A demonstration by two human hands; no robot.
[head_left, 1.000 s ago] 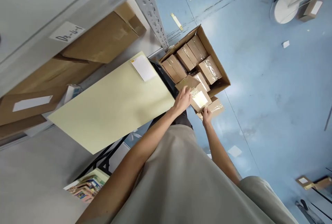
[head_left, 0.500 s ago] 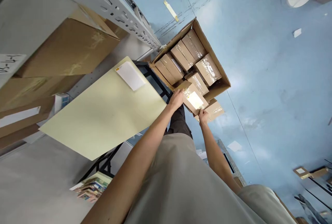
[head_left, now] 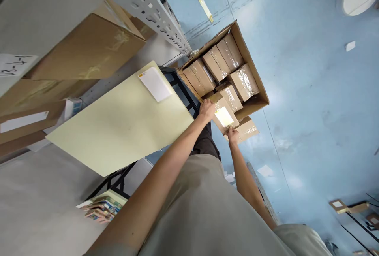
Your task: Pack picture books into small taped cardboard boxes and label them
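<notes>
A small cardboard box (head_left: 217, 119) with a white label is held between my two hands at the near edge of a large open carton (head_left: 251, 60). My left hand (head_left: 207, 109) is closed round its left end. Fingers of my right hand (head_left: 233, 135) pinch its lower right corner. Inside the carton lie several taped brown boxes (head_left: 244, 82), some with shiny clear tape. Another taped box (head_left: 248, 128) sits just beyond my right hand, partly covered by the labelled one.
Left of me is a pale yellow board table (head_left: 124, 125) with a white paper sheet (head_left: 155, 84) on it. Grey perforated metal shelving (head_left: 154, 15) holding large cartons (head_left: 89, 48) stands at the upper left. Paper scraps (head_left: 265, 170) lie on the blue floor (head_left: 310, 102).
The view has shifted slightly, moving the carton a little to the right in the picture. The labelled box has tilted a little, and both hands keep hold of it.
</notes>
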